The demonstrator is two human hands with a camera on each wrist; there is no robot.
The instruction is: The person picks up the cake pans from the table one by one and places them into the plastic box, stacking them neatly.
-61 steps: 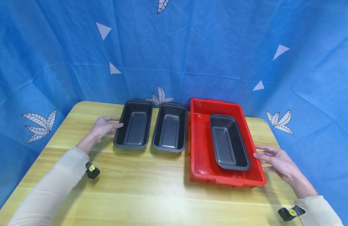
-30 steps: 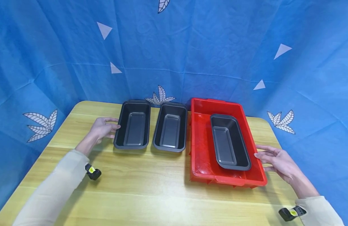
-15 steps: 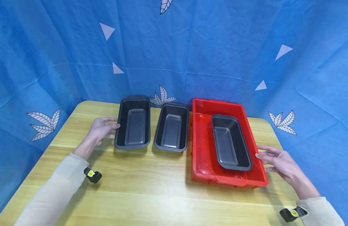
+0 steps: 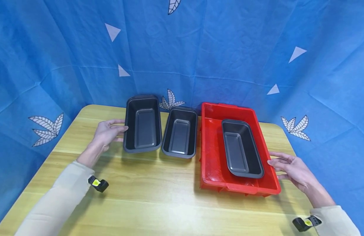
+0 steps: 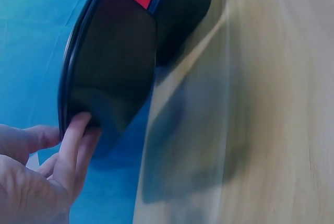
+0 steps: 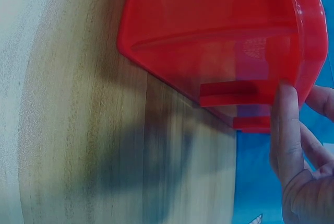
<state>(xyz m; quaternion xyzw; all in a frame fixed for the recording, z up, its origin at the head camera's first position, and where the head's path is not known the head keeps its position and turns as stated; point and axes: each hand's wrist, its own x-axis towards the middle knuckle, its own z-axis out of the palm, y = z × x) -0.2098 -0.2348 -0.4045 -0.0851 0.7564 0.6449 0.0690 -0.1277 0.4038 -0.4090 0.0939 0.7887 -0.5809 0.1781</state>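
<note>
Your left hand point(image 4: 106, 132) pinches the left-centre pan point(image 4: 144, 127), now raised higher; your right hand point(image 4: 294, 170) grips the red tray point(image 4: 212, 154).

Room to pass over the table point(image 4: 140, 196) at lower centre, slim gap between middle pan point(image 4: 179, 136) and tray point(image 4: 213, 147), left pan point(image 4: 145, 127) blocking left of centre — curtain point(image 4: 182, 49) walling off the top, right hand point(image 4: 292, 168) barring the tray's right wall.

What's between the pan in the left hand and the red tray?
Another dark pan, between the held pan and the red tray. The head view shows it.
</note>
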